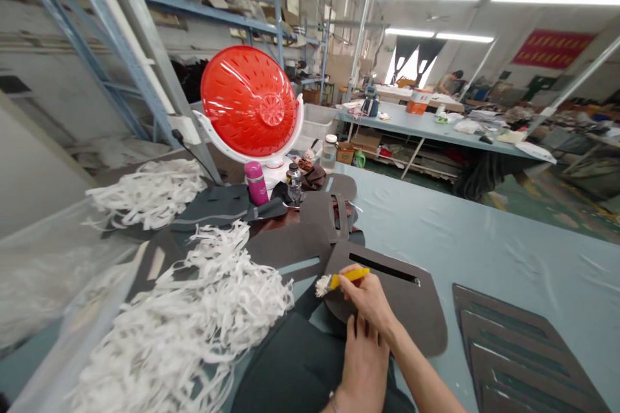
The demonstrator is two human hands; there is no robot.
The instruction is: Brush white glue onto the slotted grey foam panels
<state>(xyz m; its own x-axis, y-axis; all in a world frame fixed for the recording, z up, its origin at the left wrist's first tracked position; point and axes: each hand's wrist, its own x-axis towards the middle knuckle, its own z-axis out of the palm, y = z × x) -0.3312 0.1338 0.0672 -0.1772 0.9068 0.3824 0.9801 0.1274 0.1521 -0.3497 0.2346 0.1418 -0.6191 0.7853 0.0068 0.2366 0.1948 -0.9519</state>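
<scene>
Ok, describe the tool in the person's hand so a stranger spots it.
Start at the big red fan on the pale blue table. Nearer the camera, over a dark slotted sheet, the right hand holds a small brush. Nothing else nearby has its yellow handle and white bristles.

A brush point(341, 279) with a glossy yellow plastic handle and pale, frayed bristles, gripped in the right hand point(371, 300), meets a matt dark-grey cut piece point(402, 310), smooth like synthetic leather, on a table point(484, 251) covered in a smooth pale-blue sheet with a faint sheen. Along the table's left edge, heaped white strips point(194, 329) look soft and matt; paper or cloth cannot be told. At the far edge, a round red grille point(249, 100) of glossy plastic sits in a white plastic frame, beside a pink bottle point(256, 182) with a satin finish. Towards the near right corner, stacked dark panels point(523, 355) show the same dull, smooth surface
</scene>
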